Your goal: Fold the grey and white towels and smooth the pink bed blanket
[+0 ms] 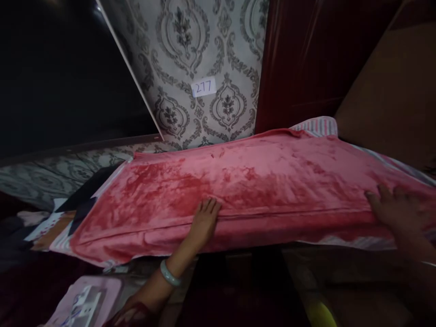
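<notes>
A folded pink-red plush blanket (259,181) lies across a raised surface in the middle of the head view. My left hand (204,218) rests flat on its near edge, fingers stretched out and together, with a pale green bangle (169,274) on the wrist. My right hand (391,206) lies on the blanket's right end, fingers spread flat. Neither hand grips anything. A striped cloth (318,125) shows under the blanket at its far right corner.
Patterned grey wallpaper (204,50) with a white label reading 277 (203,86) stands behind. A dark red door (299,63) and a brown panel (395,91) are at the right. A dark screen (61,72) fills the upper left. Pink patterned fabric (85,302) lies at the lower left.
</notes>
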`<action>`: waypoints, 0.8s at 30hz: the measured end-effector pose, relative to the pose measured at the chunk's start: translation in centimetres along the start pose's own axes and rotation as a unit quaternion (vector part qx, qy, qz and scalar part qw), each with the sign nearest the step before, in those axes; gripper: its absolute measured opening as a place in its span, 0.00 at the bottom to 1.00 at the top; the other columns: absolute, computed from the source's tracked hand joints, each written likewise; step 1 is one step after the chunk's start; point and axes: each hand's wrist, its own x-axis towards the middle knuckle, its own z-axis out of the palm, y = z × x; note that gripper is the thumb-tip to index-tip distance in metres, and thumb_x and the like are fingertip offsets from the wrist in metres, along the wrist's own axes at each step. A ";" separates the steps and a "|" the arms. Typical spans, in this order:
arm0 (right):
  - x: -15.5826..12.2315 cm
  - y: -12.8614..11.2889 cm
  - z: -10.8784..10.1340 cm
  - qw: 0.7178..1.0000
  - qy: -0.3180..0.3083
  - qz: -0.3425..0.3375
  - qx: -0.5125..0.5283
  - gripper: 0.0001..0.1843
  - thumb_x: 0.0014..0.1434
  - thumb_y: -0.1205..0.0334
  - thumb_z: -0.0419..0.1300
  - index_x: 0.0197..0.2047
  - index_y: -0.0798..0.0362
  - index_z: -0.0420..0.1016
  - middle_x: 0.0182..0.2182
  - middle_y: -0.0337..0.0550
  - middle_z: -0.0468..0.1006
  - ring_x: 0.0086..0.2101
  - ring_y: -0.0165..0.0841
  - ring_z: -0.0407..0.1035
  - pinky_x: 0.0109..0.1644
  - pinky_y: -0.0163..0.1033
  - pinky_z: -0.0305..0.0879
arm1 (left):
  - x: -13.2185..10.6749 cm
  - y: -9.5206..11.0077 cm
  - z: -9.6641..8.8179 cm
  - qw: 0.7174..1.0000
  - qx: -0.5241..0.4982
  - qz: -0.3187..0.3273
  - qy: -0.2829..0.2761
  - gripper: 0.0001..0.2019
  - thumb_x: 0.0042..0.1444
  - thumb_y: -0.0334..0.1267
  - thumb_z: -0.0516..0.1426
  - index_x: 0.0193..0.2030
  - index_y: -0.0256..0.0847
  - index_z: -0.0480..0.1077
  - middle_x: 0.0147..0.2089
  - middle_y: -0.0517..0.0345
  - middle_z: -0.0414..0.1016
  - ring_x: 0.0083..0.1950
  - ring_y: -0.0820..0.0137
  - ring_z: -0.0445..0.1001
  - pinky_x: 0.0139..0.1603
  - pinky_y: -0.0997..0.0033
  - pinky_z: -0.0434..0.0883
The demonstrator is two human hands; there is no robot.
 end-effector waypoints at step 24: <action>1.6 -22.9 -3.9 0.959 0.001 -0.259 0.113 0.30 0.69 0.52 0.44 0.68 0.54 0.64 0.70 0.58 0.58 0.67 0.49 0.53 0.65 0.60 0.58 | 6.6 -10.9 -4.0 0.975 -0.215 -0.002 0.049 0.22 0.65 0.35 0.45 0.60 0.39 0.73 0.62 0.48 0.75 0.63 0.65 0.72 0.68 0.59 0.66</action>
